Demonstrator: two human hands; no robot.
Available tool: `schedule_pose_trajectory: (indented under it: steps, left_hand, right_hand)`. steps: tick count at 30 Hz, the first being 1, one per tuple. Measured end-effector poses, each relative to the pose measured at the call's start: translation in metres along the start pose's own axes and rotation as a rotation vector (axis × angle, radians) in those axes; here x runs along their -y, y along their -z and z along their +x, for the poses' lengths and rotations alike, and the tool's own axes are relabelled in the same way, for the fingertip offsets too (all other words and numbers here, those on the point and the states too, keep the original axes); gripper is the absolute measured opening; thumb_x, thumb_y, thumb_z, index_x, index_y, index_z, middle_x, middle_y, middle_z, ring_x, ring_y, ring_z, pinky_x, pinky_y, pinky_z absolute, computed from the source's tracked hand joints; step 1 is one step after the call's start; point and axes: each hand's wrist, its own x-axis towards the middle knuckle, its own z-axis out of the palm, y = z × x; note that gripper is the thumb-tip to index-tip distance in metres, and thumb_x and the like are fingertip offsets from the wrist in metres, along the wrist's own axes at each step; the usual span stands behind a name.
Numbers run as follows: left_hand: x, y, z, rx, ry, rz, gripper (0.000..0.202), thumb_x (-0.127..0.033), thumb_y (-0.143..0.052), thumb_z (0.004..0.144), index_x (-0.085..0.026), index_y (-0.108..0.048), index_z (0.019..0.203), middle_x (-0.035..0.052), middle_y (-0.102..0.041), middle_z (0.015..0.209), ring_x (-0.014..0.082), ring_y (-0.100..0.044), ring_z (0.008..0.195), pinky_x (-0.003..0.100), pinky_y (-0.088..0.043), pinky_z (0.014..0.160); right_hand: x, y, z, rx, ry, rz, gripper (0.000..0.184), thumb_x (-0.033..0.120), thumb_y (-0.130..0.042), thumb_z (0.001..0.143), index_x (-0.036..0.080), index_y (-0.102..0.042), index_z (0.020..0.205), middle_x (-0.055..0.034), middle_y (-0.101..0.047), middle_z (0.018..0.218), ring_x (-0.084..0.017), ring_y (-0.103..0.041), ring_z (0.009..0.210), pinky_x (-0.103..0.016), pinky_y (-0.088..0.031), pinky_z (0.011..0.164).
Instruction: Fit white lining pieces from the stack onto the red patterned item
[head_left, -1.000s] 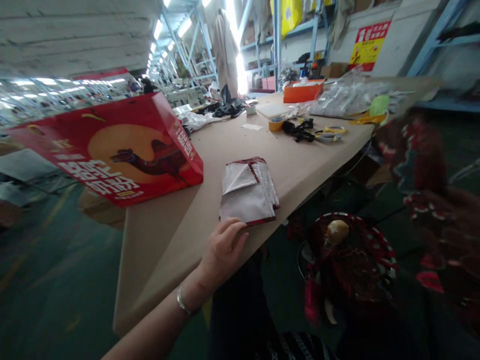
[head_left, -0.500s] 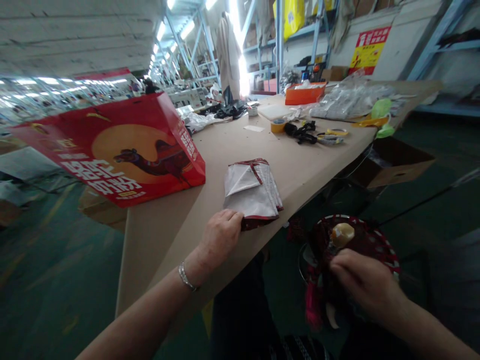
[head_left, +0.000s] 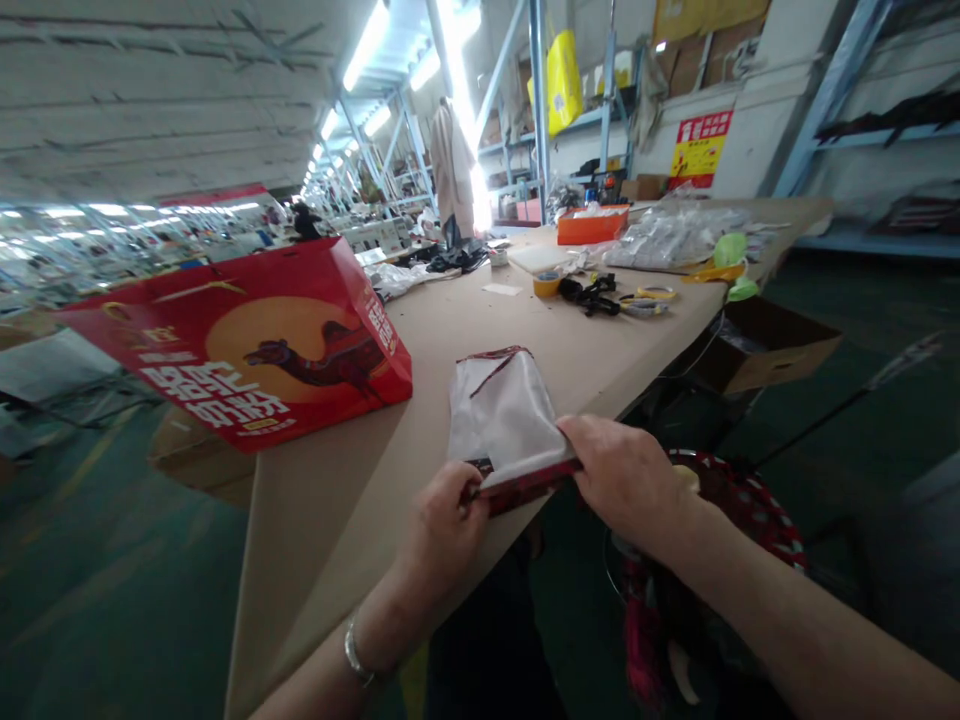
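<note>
A folded white cloth with dark red trim (head_left: 504, 410) lies on the tan table top (head_left: 337, 500), its near edge raised. My left hand (head_left: 442, 530) pinches the trimmed edge at its left end. My right hand (head_left: 622, 472) grips the same edge further right, over the table's front edge. Beneath the table on the right is a round red-and-white rimmed container (head_left: 750, 500), partly hidden by my right forearm. Dark and bright red fabric (head_left: 641, 630) hangs below it.
A large red camel-print bag (head_left: 251, 345) stands at the table's left edge. Further along lie a tape roll (head_left: 547, 285), black cords (head_left: 589, 295), yellow-handled scissors (head_left: 649, 300), an orange box (head_left: 592, 226) and clear plastic bags (head_left: 667, 242). A cardboard box (head_left: 765, 345) sits below the right edge.
My right hand has come up from the round container to the cloth. Both hands now lift its near edge, and the cloth has changed shape, with its folded layers no longer lying flat.
</note>
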Motion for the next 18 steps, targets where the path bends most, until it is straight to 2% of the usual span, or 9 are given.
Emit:
schedule_pose_trajectory:
  steps: [2, 4, 7, 9, 11, 13, 15, 16, 18]
  left_hand:
    - [-0.010, -0.013, -0.018, 0.066, 0.318, -0.453, 0.008, -0.024, -0.061, 0.073, -0.018, -0.055, 0.072, -0.0022, -0.054, 0.060, 0.0108, -0.050, 0.051, 0.021, -0.041, 0.046]
    - [-0.025, -0.029, -0.033, 0.085, 0.579, -0.855, 0.018, -0.029, -0.068, 0.070, -0.018, -0.055, 0.077, -0.0020, -0.058, 0.064, 0.0107, -0.053, 0.053, 0.019, -0.042, 0.043]
    - [-0.048, -0.053, -0.050, 0.112, 0.797, -1.172, 0.032, -0.027, -0.079, 0.061, -0.017, -0.055, 0.080, -0.0010, -0.064, 0.072, 0.0117, -0.060, 0.062, 0.020, -0.050, 0.051]
    - [-0.057, -0.069, -0.057, 0.174, 0.852, -1.233, 0.034, -0.028, -0.081, 0.061, -0.017, -0.055, 0.079, -0.0013, -0.064, 0.068, 0.0110, -0.060, 0.059, 0.020, -0.050, 0.051]
    - [-0.060, -0.086, -0.062, 0.283, 0.836, -1.176, 0.033, -0.032, -0.081, 0.061, -0.016, -0.056, 0.075, -0.0023, -0.061, 0.059, 0.0089, -0.055, 0.049, 0.017, -0.045, 0.044]
    - [-0.061, -0.101, -0.065, 0.479, 0.775, -1.057, 0.033, -0.035, -0.081, 0.061, -0.012, -0.058, 0.066, -0.0031, -0.055, 0.049, 0.0053, -0.046, 0.041, 0.014, -0.036, 0.038]
    - [-0.064, -0.110, -0.062, 0.684, 0.767, -1.017, 0.036, -0.039, -0.080, 0.062, -0.011, -0.056, 0.059, -0.0035, -0.051, 0.044, 0.0035, -0.041, 0.037, 0.014, -0.032, 0.036]
    - [-0.067, -0.113, -0.058, 0.740, 0.788, -1.054, 0.037, -0.041, -0.079, 0.063, -0.012, -0.056, 0.059, -0.0036, -0.051, 0.045, 0.0040, -0.042, 0.036, 0.014, -0.033, 0.035]
    - [-0.076, -0.115, -0.042, 0.779, 0.850, -1.183, 0.034, -0.041, -0.077, 0.065, -0.015, -0.055, 0.066, -0.0041, -0.052, 0.049, 0.0066, -0.045, 0.036, 0.016, -0.034, 0.033]
  right_hand:
    - [0.002, -0.008, -0.038, 0.036, 0.032, 0.031, 0.026, 0.004, -0.042, 0.079, 0.017, -0.059, 0.094, -0.0085, -0.064, 0.086, -0.021, -0.060, 0.079, -0.031, -0.044, 0.070]
    - [0.002, -0.026, -0.076, 0.139, 0.019, 0.074, 0.027, 0.001, -0.042, 0.078, 0.017, -0.060, 0.088, -0.0075, -0.064, 0.082, -0.021, -0.060, 0.074, -0.031, -0.043, 0.066]
    - [-0.003, -0.057, -0.120, 0.303, -0.161, 0.286, 0.022, 0.003, -0.042, 0.079, 0.017, -0.059, 0.079, -0.0053, -0.063, 0.074, -0.019, -0.059, 0.066, -0.029, -0.039, 0.059]
    - [-0.010, -0.069, -0.137, 0.310, -0.358, 0.633, 0.017, 0.012, -0.045, 0.083, 0.017, -0.059, 0.074, -0.0032, -0.061, 0.068, -0.017, -0.058, 0.063, -0.027, -0.038, 0.057]
    - [-0.018, -0.072, -0.146, 0.173, -0.616, 1.148, 0.016, 0.025, -0.050, 0.085, 0.018, -0.060, 0.075, -0.0009, -0.062, 0.066, -0.016, -0.059, 0.064, -0.025, -0.042, 0.058]
    - [-0.024, -0.067, -0.150, -0.045, -0.894, 1.666, 0.013, 0.033, -0.060, 0.079, 0.020, -0.063, 0.081, 0.0014, -0.065, 0.069, -0.015, -0.061, 0.065, -0.025, -0.046, 0.060]
    - [-0.028, -0.057, -0.153, -0.145, -1.113, 2.019, 0.017, 0.032, -0.070, 0.071, 0.019, -0.065, 0.081, 0.0017, -0.068, 0.071, -0.014, -0.062, 0.062, -0.024, -0.049, 0.059]
    - [-0.030, -0.050, -0.155, -0.109, -1.167, 2.129, 0.017, 0.030, -0.071, 0.070, 0.018, -0.066, 0.080, 0.0007, -0.069, 0.071, -0.013, -0.063, 0.061, -0.024, -0.050, 0.059]
    - [-0.036, -0.031, -0.156, 0.076, -1.152, 2.251, 0.019, 0.033, -0.070, 0.072, 0.014, -0.068, 0.076, -0.0025, -0.071, 0.069, -0.014, -0.065, 0.060, -0.023, -0.051, 0.060]
